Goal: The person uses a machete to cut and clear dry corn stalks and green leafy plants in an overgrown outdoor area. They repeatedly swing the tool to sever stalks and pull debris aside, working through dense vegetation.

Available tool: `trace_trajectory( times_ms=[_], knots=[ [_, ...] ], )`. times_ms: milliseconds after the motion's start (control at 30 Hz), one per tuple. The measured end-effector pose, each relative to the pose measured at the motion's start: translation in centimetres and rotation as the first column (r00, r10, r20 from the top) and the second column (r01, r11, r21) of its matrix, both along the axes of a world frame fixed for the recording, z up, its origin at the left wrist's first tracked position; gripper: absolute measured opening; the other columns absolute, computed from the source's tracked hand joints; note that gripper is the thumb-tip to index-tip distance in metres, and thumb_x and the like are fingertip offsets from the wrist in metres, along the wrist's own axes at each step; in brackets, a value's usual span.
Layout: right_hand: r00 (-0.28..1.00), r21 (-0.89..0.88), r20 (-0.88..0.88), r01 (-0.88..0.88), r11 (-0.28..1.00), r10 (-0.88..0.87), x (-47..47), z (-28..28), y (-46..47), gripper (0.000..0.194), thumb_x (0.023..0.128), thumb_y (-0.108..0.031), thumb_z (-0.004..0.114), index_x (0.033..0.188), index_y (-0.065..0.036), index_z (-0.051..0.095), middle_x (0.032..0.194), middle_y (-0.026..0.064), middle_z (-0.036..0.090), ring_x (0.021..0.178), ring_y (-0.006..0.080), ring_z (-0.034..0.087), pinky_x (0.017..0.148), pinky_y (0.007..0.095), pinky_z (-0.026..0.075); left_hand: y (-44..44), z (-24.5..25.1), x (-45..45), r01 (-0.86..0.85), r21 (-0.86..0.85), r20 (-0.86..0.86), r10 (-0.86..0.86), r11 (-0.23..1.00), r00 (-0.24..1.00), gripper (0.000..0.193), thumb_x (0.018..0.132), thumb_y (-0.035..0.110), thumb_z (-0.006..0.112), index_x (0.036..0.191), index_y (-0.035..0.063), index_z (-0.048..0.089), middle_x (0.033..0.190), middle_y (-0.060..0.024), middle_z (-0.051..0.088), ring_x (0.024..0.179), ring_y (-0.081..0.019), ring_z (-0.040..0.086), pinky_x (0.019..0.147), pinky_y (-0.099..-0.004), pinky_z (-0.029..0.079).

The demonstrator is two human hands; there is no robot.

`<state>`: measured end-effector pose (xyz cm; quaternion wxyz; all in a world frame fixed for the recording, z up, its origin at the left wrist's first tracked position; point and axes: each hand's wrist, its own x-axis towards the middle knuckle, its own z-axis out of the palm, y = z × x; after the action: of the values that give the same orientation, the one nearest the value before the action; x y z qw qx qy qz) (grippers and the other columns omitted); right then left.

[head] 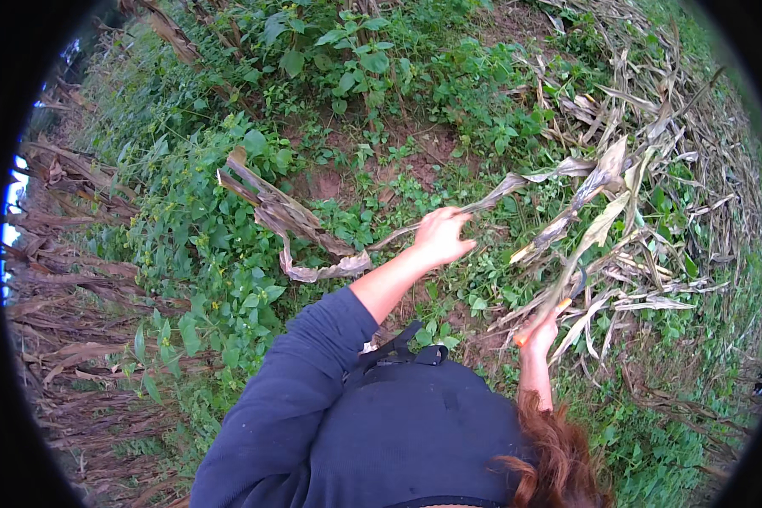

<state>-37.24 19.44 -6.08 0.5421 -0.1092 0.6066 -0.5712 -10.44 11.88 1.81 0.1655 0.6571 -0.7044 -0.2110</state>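
My left hand (441, 236) is over the ground before me, thumb apart from the fingers. A long dry corn leaf (498, 192) runs past its knuckles; whether the fingers grip it is hidden. Just left of that hand, a broken dry cornstalk (292, 219) with curled leaves slants above green weeds. My right hand (540, 333) is closed around the orange handle of a sickle (564, 305), whose dark curved blade lies among dry leaves. Beyond the blade, a cut cornstalk (546, 235) points its pale end toward me.
A thick layer of dry corn stalks and leaves (717, 209) covers the right side. Dry corn plants (82, 273) stand along the left. Leafy green weeds (362, 57) grow ahead, with reddish bare soil (432, 146) between them.
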Motion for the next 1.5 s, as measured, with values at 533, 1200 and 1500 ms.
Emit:
trace_trajectory(
  times_ms=[533,1200,1500],
  knots=[
    [0.449,0.441,-0.157,-0.765,0.470,0.879,18.3,-15.1,2.1,0.029,0.093,-0.036,0.041,0.101,-0.008,0.045,0.054,0.0032,0.045,0.037,0.0139,0.047,0.035,0.0296,0.040,7.0,-16.2,25.0,0.021,0.380,0.833,-0.352,0.925,0.426,0.077,0.071,0.028,0.063,0.135,0.0019,0.029,0.142,-0.0168,0.026,0.134,-0.0291,0.018,0.110,-0.0417,0.009],
    [-0.018,0.631,-0.162,-0.770,0.090,0.987,42.0,-44.5,-3.3,0.055,0.092,-0.046,0.032,0.086,0.002,0.059,0.086,0.0265,0.061,0.086,0.0427,0.057,0.077,0.0497,0.044,4.4,-22.5,41.0,-0.369,0.637,0.754,-0.447,0.677,0.481,0.015,0.078,0.009,0.053,0.085,0.0072,0.066,0.084,-0.0107,0.067,0.080,-0.0238,0.066,0.069,-0.0339,0.053],
    [-0.185,0.691,-0.213,-0.723,0.014,0.959,49.3,-54.3,-5.3,0.052,0.090,-0.046,0.038,0.098,0.000,0.060,0.095,0.0236,0.061,0.092,0.0383,0.058,0.080,0.0461,0.047,4.2,-23.9,43.8,-0.400,0.600,0.799,-0.493,0.693,0.345,0.010,0.072,0.005,0.054,0.080,0.0052,0.060,0.071,-0.0135,0.064,0.068,-0.0280,0.065,0.061,-0.0360,0.053]
  ],
)
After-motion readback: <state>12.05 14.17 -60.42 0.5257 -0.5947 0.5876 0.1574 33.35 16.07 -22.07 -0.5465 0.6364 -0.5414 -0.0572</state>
